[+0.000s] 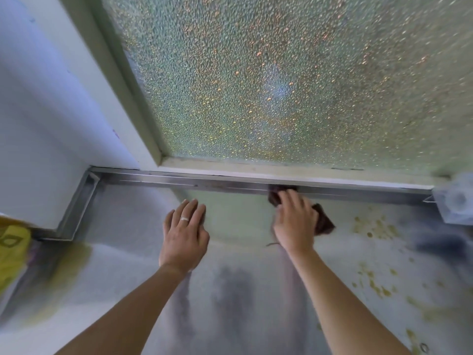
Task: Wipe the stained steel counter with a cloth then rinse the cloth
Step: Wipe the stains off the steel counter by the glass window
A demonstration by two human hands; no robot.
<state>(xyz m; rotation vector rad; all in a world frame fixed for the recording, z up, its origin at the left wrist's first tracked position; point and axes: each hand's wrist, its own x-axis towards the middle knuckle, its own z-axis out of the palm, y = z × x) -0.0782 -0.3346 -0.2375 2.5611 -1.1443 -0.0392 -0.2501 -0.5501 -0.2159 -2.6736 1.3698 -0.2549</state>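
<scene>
1. Head view, nearest the camera: two bare forearms are seen reaching forward over the steel counter [230, 303], whose brushed surface is streaked with dull reflections.
2. Left hand [185, 233]: laid palm-down on the counter with fingers straight and close together; nothing is gripped. A ring [184, 219] is worn on one finger.
3. Right hand [294, 222]: pressed down on a dark cloth [323, 221], the fingers spread over it and bent slightly at the tips. Whether the cloth is gripped or merely pressed cannot be told, as the hand is blurred.
4. Cloth: located at the back of the counter, its far end touching the raised steel rear lip [204, 181]; one corner is seen protruding to the right of the hand.
5. Stains [373, 229]: yellowish spots and smears are scattered over the counter to the right of the cloth, apart from it.
6. Background: a textured frosted window pane [281, 85] is set above the rear lip; a white wall [51, 124] is seen at left, and a yellow object [12, 249] at the left edge.
</scene>
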